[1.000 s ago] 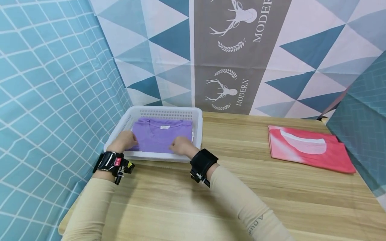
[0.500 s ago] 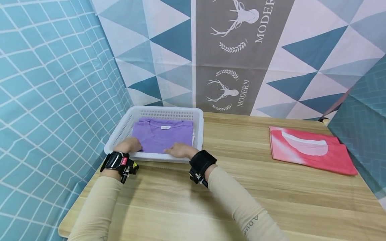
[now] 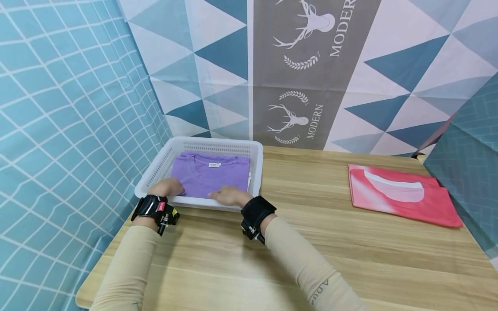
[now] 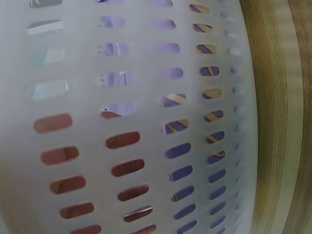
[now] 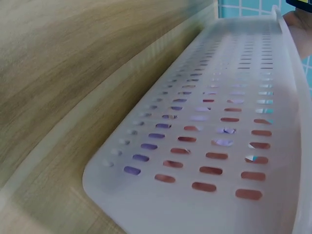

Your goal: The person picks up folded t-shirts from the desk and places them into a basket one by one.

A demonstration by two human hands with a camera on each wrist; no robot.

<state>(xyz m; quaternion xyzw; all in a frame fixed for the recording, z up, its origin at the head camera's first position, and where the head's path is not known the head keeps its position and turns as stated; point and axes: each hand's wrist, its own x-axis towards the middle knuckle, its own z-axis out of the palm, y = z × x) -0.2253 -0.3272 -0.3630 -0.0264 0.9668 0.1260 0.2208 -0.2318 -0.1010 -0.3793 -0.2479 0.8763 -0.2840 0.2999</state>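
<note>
Hands rest inside a white basket (image 3: 254, 170) at the table's (image 3: 311, 242) far left: left hand (image 3: 166, 187) and right hand (image 3: 227, 195), fingers flat, press a folded purple shirt's (image 3: 210, 175) near edge. Dragging fingers out could rumple the fold.
</note>
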